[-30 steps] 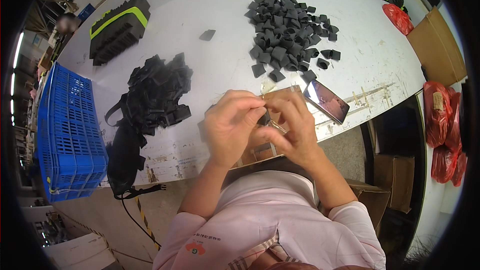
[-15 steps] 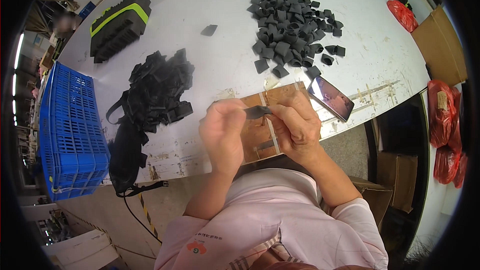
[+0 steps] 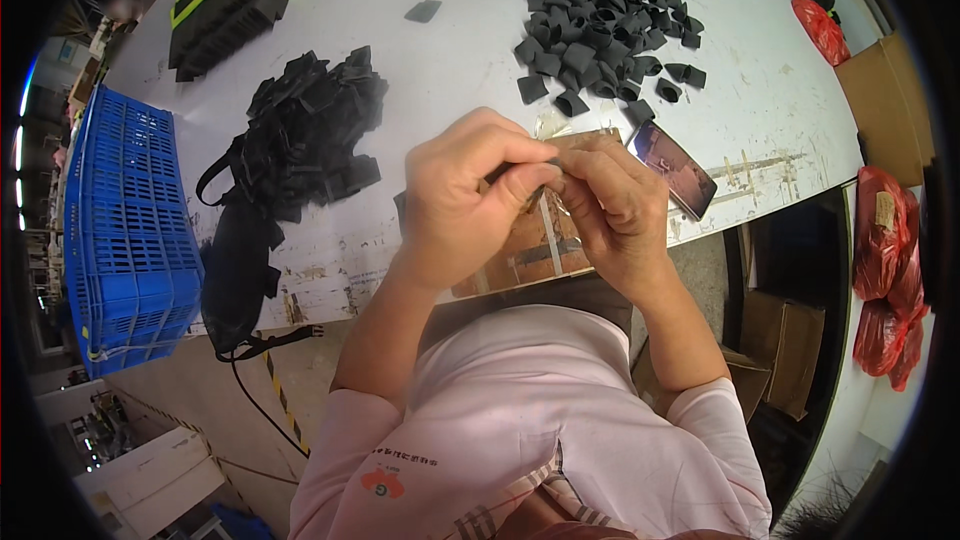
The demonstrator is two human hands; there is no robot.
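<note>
Above a wooden board (image 3: 530, 245) at the table's near edge, my two hands meet fingertip to fingertip. My left hand (image 3: 465, 200) is closed in a pinch on a small black strip (image 3: 496, 172), mostly hidden by the fingers. From the other side, my right hand (image 3: 620, 195) pinches the strip's end between thumb and forefinger. Beyond the board lies a loose pile of short black sleeves (image 3: 585, 25), several with open ends showing. A tangled heap of black straps (image 3: 310, 130) lies left of my hands.
A phone (image 3: 676, 170) rests right of the board. One flat dark piece (image 3: 423, 11) lies alone. A black stack with a yellow-green band (image 3: 235, 2) sits far left, above a blue crate (image 3: 130, 240). Red bags (image 3: 880, 240) and a cardboard box (image 3: 890, 90) stand right.
My hands have come together, with the fingertips now covering most of the strip that showed between them. The view has shifted, so the table's things sit higher in the picture.
</note>
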